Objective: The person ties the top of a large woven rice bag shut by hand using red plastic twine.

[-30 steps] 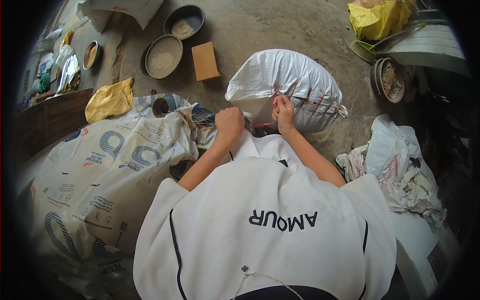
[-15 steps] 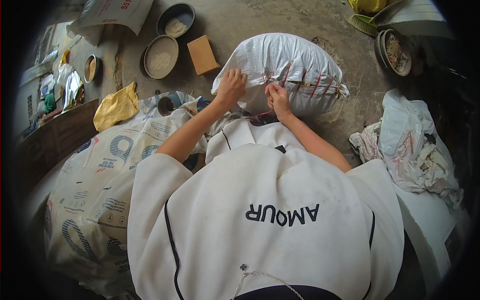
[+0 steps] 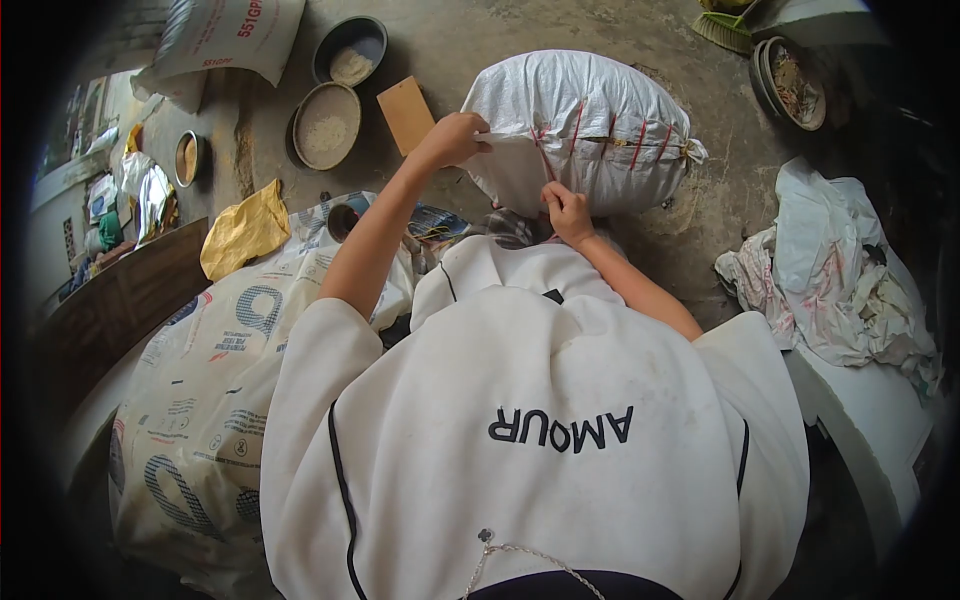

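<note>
A stuffed white woven sack [image 3: 560,90] lies on the floor in front of me. Red string stitches [image 3: 609,137] run across its seam, closing the right-hand portion, and its right end is gathered in a knot. At the sack's left end, my left hand [image 3: 455,140] pinches the loose edge of the mouth and holds it out. My right hand [image 3: 570,212] is a fist below the seam, closed on red string that runs taut up to the stitching. Whether a needle is in that fist cannot be made out.
Two round pans of pale powder [image 3: 327,125] and a tan block [image 3: 405,115] stand beyond the sack. A large printed sack [image 3: 230,340] fills my left side, with a yellow cloth [image 3: 243,230] by it. Crumpled white bags [image 3: 820,260] lie right, below stacked bowls [image 3: 790,85].
My left hand has shifted up and now lifts the sack's edge outward. My right hand has moved down toward me, drawing the red string taut from the seam.
</note>
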Tool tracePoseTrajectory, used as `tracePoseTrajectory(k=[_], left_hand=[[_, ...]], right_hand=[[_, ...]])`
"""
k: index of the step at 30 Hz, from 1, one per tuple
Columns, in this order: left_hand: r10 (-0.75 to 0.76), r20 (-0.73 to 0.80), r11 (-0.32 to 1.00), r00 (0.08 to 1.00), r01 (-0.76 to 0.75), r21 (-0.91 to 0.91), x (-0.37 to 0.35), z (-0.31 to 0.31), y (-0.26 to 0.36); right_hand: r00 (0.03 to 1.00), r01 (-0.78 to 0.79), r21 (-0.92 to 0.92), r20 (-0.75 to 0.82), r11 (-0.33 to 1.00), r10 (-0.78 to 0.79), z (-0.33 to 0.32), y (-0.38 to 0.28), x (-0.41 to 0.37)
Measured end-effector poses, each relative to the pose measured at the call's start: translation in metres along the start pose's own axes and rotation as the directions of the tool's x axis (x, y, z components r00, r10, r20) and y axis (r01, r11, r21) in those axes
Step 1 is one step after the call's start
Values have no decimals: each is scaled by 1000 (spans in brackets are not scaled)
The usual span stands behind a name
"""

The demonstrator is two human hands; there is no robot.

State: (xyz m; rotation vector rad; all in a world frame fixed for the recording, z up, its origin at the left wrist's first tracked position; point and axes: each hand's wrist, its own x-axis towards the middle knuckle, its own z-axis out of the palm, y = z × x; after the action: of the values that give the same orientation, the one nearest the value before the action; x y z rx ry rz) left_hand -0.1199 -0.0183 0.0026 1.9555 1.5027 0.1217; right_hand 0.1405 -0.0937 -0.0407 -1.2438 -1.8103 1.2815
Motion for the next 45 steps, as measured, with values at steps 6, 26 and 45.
tracePoseTrajectory(k=[6, 26, 45], left_hand=[[-68, -8, 967, 998, 67, 247, -12, -3, 28], [-224, 625, 270, 747, 664, -697, -67, 94, 95], [-532, 376, 636, 759, 651, -415, -152, 54, 43]], right_hand=[[1000, 13, 12, -10, 1000, -13, 20, -4, 2], [889, -441, 632, 207, 638, 409, 20, 2, 6], [902, 421, -185, -15, 888, -431, 10, -9, 62]])
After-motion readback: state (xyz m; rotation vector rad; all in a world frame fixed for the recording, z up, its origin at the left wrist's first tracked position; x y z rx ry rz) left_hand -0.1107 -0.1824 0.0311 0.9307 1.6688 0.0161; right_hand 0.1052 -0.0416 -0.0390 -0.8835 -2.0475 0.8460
